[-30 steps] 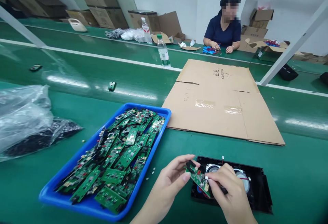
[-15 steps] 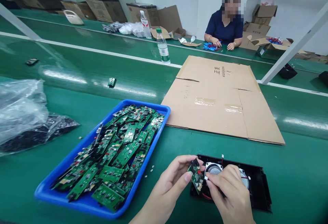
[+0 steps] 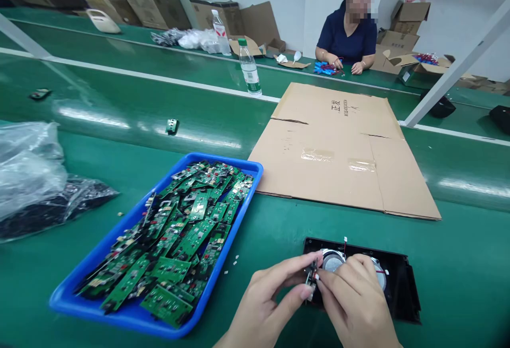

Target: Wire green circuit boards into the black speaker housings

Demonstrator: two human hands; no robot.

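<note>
A small green circuit board (image 3: 311, 279), turned nearly edge-on, is pinched between the thumb and fingers of my left hand (image 3: 274, 295). Against the board's right side, my right hand (image 3: 356, 297) pinches a small white connector (image 3: 316, 277). Both hands are over the left part of a black casing (image 3: 402, 284). Two round speakers sit in it, the left one (image 3: 332, 261) showing between my hands and the right one (image 3: 379, 274) partly behind my right hand. A white plug on a red wire (image 3: 345, 239) sticks up at the casing's far edge.
Left of my hands, a blue tray (image 3: 223, 279) holds many circuit boards. Flattened cardboard (image 3: 342, 172) lies beyond the casing. Plastic bags (image 3: 32, 178) are at far left. A bottle (image 3: 249, 71) stands farther back, and a person (image 3: 346, 34) sits across the table.
My left hand has turned the board from face-visible to nearly edge-on. The white connector in my right hand now meets the board. The person across has turned their head.
</note>
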